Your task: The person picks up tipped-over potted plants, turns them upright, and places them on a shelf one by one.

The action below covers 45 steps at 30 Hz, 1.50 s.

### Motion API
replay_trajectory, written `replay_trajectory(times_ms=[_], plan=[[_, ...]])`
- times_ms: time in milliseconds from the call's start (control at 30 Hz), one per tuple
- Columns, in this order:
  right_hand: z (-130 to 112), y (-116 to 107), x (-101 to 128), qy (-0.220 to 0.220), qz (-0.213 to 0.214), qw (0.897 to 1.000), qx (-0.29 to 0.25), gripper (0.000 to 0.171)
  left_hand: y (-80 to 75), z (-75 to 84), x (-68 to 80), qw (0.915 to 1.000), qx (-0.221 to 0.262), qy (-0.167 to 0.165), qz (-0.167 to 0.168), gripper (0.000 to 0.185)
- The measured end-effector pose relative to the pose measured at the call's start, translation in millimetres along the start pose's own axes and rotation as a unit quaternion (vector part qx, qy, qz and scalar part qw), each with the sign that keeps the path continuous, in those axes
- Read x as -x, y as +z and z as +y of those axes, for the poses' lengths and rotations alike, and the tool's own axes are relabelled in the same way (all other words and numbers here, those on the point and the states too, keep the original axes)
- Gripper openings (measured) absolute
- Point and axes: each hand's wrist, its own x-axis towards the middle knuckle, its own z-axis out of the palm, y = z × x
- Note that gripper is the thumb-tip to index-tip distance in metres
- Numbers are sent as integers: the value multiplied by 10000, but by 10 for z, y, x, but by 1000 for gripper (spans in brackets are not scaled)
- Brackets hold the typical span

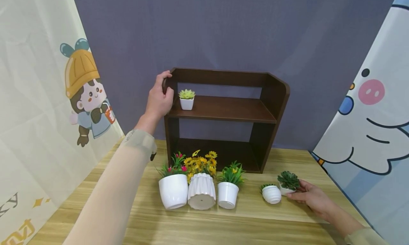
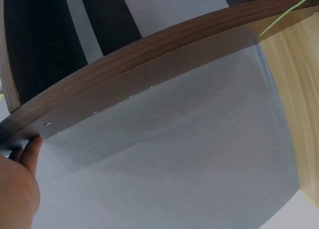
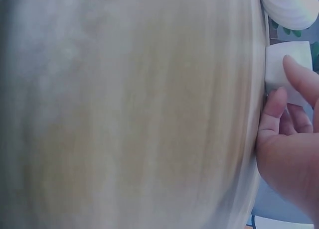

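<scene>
Nearest the head camera: the left sleeve (image 1: 105,199), cut off by the bottom edge and masking part of the surface (image 1: 249,222). Dark green succulent (image 1: 288,179) in a small white pot, near the surface's right edge; the right hand (image 1: 314,201) pinches the pot between thumb and fingers. Pot base partly covered by fingers; contact with the surface cannot be judged. Right wrist view: succulent mostly out of frame, wood close up and blurred. Immediately left, a round ribbed pot (image 1: 271,194), its greenery largely hidden behind it. A strip of bare wood separates this pair from the row of three: green plant pot (image 1: 228,195), fluted pot (image 1: 202,191), pink-flowered pot (image 1: 173,191). Their foliage obscures the shelf unit's (image 1: 223,108) lower front edge. The left hand (image 1: 161,97) grips its upper left side; fingertips partly hidden. Upper board: light green succulent (image 1: 186,99) at left, open room rightward. Wood extends along the row's near side.
</scene>
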Motion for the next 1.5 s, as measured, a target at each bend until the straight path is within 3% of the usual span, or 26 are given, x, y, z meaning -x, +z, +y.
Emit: replay_trajectory(times_ms=[533,800,1233,1500], plan=[[-46,-13,8,171,-24,9997,-167,94,-5,-3,24,9999,-100,11,-69,49],[-106,-56,52,-46,220,9997,-22,92,-10,7,32,9999,-116,8,-66,49],[-345,-54,136,-141,294,9994,86,90,-1,6,40,9999,-111,34,-75,49],[-515,9,166,-131,328,9990,280,99,-4,14,42,9999,-120,10,-67,49]])
